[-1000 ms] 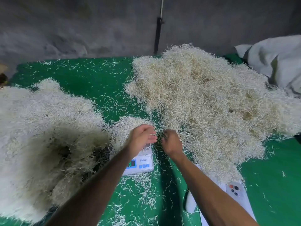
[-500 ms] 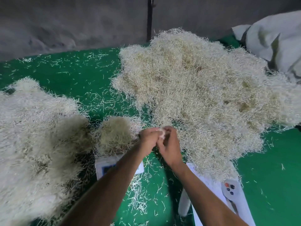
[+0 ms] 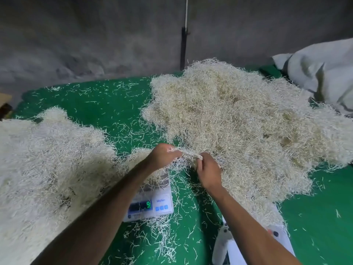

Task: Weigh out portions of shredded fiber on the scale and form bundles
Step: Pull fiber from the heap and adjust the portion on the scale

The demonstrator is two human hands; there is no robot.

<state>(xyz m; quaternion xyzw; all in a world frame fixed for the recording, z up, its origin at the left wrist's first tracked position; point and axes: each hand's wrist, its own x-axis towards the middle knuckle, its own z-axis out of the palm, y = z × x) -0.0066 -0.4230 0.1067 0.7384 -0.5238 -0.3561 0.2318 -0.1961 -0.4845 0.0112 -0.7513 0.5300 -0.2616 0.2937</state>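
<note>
While the portion on the scale (image 3: 150,199) sits just below the left hand (image 3: 163,156), both hands work a small tuft of fiber (image 3: 188,153) stretched between them. The left hand pinches one end with curled fingers; the right hand (image 3: 208,172) pinches the other end at its fingertips. The step looks like topping up or trimming the weighed portion (image 3: 141,159), which lies on the scale pan partly hidden under the left forearm. The scale's display shows green digits, though only part of the number reads clearly. The next move probably calls for separating the tuft cleanly and dropping just enough onto the pan without scattering strands.

Beyond and beside the right hand spreads the big loose heap (image 3: 238,127), touching the tuft's far end, so strands may drag along. Beside the left arm lies a second heap (image 3: 47,159), crowding the scale's edge. Stray strands litter the green counter (image 3: 107,104). A white device (image 3: 275,238) lies under the right forearm, and a grey sack (image 3: 322,73) rests far beyond the right hand.
</note>
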